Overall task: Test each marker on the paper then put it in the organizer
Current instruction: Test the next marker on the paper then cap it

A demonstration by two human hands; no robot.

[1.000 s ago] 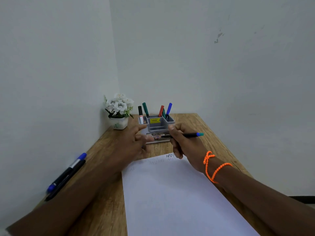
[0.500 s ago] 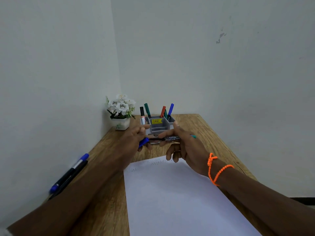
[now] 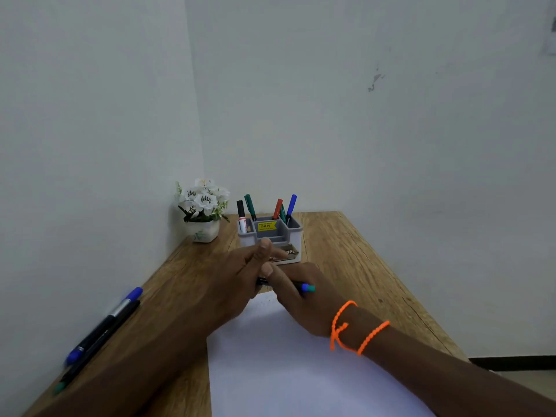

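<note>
Both hands meet over the paper's (image 3: 301, 371) far edge: the right hand (image 3: 304, 299) grips a black marker (image 3: 301, 286) lying sideways, its blue-teal end pointing to 3 o'clock, while the left hand (image 3: 240, 275) pinches its other end. The organizer (image 3: 270, 236) stands just beyond at 12 o'clock, holding 5 markers; 2 more markers (image 3: 102, 329) lie at 9 o'clock.

A black marker (image 3: 296, 286) with a blue-and-teal end is held in the right hand (image 3: 304, 299); beyond it, a grey-and-white organizer (image 3: 293, 236) is labelled yellow.
</note>
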